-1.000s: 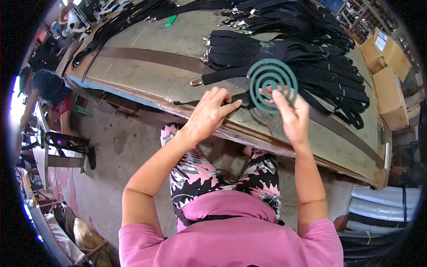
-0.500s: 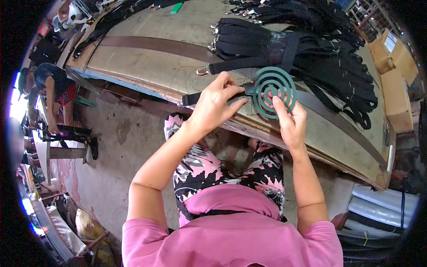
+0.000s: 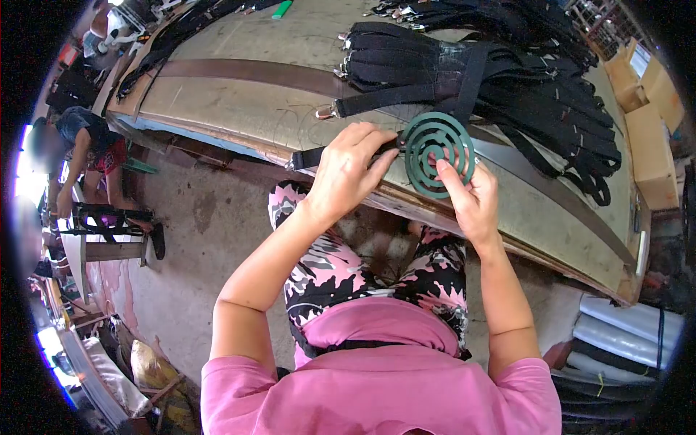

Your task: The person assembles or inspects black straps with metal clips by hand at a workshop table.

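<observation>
A green mosquito coil (image 3: 408, 156) is pinched between the thumb and fingers of my right hand (image 3: 478, 206), its flat spiral facing me. My left hand (image 3: 348, 174) is closed around a black elastic strap (image 3: 310, 157) at the table's near edge. One end of this strap, with a metal clip, sticks out left of the hand; the part under my fingers is hidden. The left fingertips are close to the coil's left rim. Just beyond both hands lies a bundle of black suspenders (image 3: 406, 61) with metal clips.
The wide worktable (image 3: 239, 109) has a brown band (image 3: 246, 69) across it. More black straps (image 3: 507, 22) are heaped at the back. Cardboard boxes (image 3: 649, 145) stand on the right, above silvery rolls (image 3: 623, 330). A person (image 3: 87, 145) bends over a bench at left.
The coil has shifted slightly left and tilted a little in my right hand. My left hand keeps hold of the strap, its fingers a little more extended. The view has moved slightly.
</observation>
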Demonstrator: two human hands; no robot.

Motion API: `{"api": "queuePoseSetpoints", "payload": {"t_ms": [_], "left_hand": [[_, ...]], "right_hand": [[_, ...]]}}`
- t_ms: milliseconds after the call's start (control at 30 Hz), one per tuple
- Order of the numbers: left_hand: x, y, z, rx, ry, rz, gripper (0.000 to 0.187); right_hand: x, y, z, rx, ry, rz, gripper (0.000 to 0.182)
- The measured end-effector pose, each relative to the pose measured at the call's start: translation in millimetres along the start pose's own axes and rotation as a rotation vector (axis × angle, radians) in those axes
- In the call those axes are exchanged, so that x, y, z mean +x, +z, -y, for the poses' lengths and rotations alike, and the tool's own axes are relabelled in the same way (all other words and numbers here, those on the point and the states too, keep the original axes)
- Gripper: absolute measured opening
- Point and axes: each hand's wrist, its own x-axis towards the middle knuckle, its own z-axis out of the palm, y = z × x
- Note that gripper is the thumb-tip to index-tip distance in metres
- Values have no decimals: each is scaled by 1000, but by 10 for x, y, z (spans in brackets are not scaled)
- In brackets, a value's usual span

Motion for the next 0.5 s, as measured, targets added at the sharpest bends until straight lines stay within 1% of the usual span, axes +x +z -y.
{"api": "queuePoseSetpoints", "payload": {"t_ms": [133, 300, 400, 500], "left_hand": [[-12, 16, 18, 27, -5, -3, 14], [-10, 4, 2, 35, -13, 9, 13], [-15, -10, 1, 32, -21, 18, 11], [-15, -8, 5, 26, -25, 15, 10]], "right_hand": [[5, -11, 20, 28, 5, -9, 11], [10, -28, 73, -82, -23, 32, 11], [15, -29, 80, -86, 9, 37, 11], [29, -19, 98, -111, -15, 41, 11]]}}
